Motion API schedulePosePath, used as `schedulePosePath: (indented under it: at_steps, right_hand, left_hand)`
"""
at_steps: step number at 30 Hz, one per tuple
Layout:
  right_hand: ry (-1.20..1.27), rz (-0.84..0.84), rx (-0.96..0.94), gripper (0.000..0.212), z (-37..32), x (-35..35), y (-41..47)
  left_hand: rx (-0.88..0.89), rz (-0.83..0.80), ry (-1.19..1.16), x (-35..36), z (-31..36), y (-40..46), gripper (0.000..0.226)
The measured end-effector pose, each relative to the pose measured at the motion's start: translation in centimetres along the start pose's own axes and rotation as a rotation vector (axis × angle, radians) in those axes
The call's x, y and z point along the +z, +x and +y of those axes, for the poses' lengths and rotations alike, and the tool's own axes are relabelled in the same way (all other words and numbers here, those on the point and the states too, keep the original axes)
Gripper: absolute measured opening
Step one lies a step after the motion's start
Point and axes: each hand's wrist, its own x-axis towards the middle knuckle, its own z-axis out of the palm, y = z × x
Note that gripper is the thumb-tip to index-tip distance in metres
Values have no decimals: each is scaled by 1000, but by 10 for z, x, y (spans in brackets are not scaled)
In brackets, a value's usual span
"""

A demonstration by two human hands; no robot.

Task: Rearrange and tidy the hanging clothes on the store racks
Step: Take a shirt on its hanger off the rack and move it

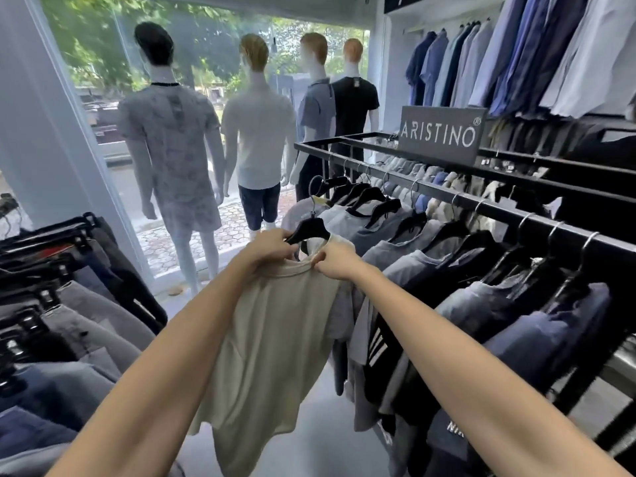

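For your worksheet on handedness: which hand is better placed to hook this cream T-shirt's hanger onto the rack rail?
Left hand: it grips the black hanger; the right hand only pinches the cream T-shirt collar.

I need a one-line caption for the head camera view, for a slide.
Both hands, left hand and right hand, grip the collar of a beige T-shirt on a black hanger beside the black clothes rack.
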Motion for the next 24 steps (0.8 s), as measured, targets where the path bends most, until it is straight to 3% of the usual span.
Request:
schedulePosePath:
  at_steps: [3, 6, 9, 12, 16, 19, 22, 24]
  right_hand:
    - [116, 178, 91, 32, 20, -21, 12]
    - [210, 237, 148, 37, 46, -34, 44]
    - [228, 222, 204, 47, 76, -46, 81]
    - [221, 179, 260, 56, 106, -59, 113]
    - [203, 198, 296, 60, 133, -71, 154]
    - [188, 162, 299, 63, 145, -76, 173]
    - [181, 125, 271, 52, 156, -77, 181]
    - [200, 125, 315, 58, 161, -73, 188]
  left_hand:
    - [55, -34, 60, 15, 18, 37, 27]
    - [90, -22, 132, 32, 39, 74, 25]
    - [98, -19, 137, 47, 62, 118, 14]
    - [113, -16, 114, 59, 90, 155, 29]
    - [161, -17, 97, 72, 133, 191, 25]
    - [180, -73, 109, 86, 145, 215, 42]
    - [163, -74, 153, 101, 146, 224, 29]
    - [163, -66, 73, 112, 142, 227, 23]
